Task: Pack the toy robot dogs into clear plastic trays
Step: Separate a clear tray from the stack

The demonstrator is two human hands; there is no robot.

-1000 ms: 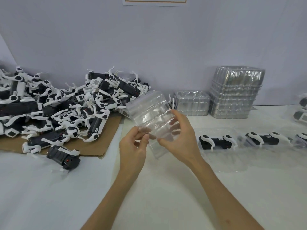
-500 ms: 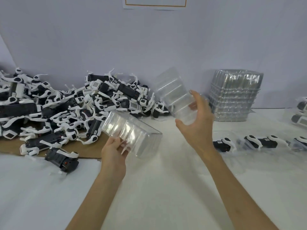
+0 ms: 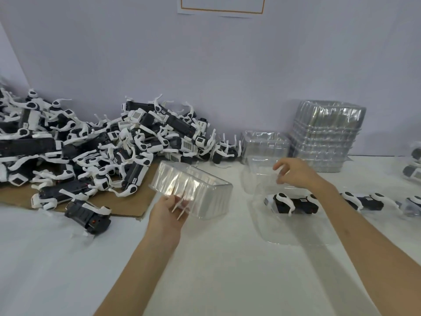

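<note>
Clear plastic tray [image 3: 193, 190]: empty and tilted, held off the bench [image 3: 216, 277]. The left hand [image 3: 169, 215] grips its near end, with thumb and fingers curled round the rim.
Right hand [image 3: 293, 175]: fingers loosely curled at a second clear tray [image 3: 255, 179], which is faint against the bench. I cannot tell whether they pinch its rim.
Filled tray [image 3: 296, 233]: lies right of centre, under the right hand, with one toy robot dog [image 3: 291, 202] lying lengthwise in it.
Packed row [image 3: 364, 201]: more dogs run on to the right edge, each apparently in its own tray.
Loose dogs [image 3: 109, 151]: a large tangled heap on cardboard [image 3: 127, 201] towards the far left corner.
Tray stacks [image 3: 328, 135]: a tall one and a short stack [image 3: 264, 143] stand at the far edge, with no dogs in them.
Progress: a handful are packed and most of the heap is untouched, so by my judgement the task is at an early stage.
Left to do: the gripped tray has yet to receive a dog.
</note>
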